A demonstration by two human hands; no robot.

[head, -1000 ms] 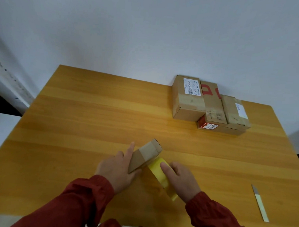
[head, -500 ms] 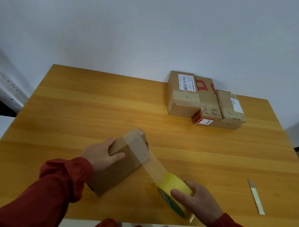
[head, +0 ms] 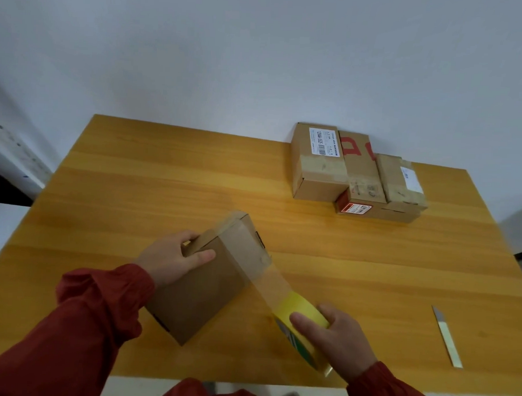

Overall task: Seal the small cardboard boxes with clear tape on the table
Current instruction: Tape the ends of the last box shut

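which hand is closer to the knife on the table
Right. The right hand, gripping the tape roll, is left of the knife; the left hand holds the cardboard box farther left.

Yellow tape roll (head: 301,315), brown box (head: 208,282)

A plain grey-white wall (head: 260,48) fills the far half, evenly lit; a wooden table (head: 165,178), honey-coloured with lengthwise grain, stands against it; at far left a white ledge (head: 13,154) slants over a dark gap; pale floor (head: 131,390) shows along the near edge.
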